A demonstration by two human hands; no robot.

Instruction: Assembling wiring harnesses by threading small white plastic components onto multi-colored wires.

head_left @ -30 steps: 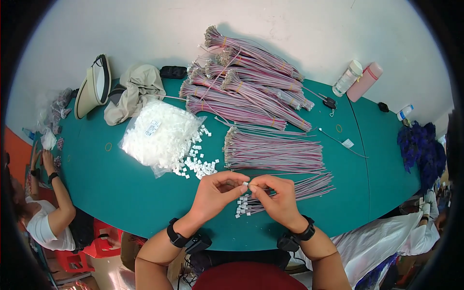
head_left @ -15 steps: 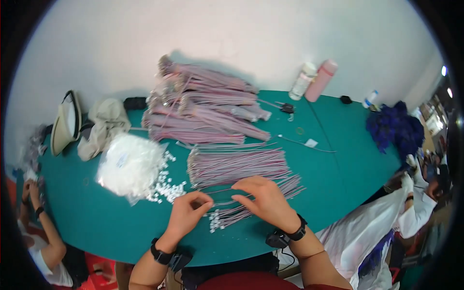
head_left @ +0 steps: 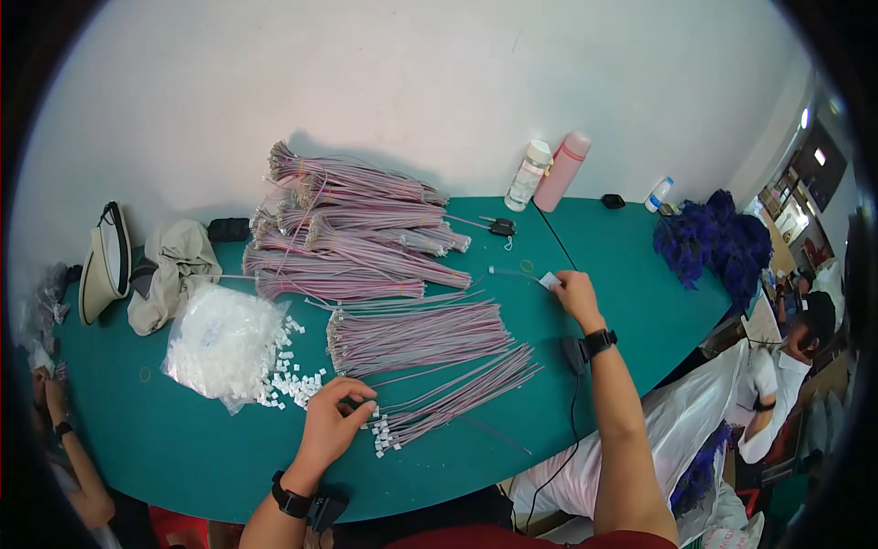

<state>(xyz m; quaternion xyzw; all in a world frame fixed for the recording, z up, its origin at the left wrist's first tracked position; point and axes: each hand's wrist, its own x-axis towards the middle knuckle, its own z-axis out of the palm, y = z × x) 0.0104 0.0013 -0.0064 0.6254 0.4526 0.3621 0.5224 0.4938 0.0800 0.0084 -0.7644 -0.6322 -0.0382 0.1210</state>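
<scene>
My left hand is closed at the white-tipped end of a thin pinkish-grey wire, thumb and fingertips together. Beside it lies a loose row of such wires, their white plastic connectors bunched at the left end. My right hand reaches far to the right, its fingers closed at a small white tag on a wire. Just behind the loose row is a wider layer of wires. Small white connector housings spill from a clear plastic bag to the left.
Bundled wires are stacked at the back. Keys, a clear bottle and a pink flask stand or lie near the wall. A visor hat is far left, purple fabric far right. Other people sit at both sides.
My right hand has gone from the wires in front of me to the tagged wire at the far right. My left hand stays by the connectors. The whole view has shifted slightly.
</scene>
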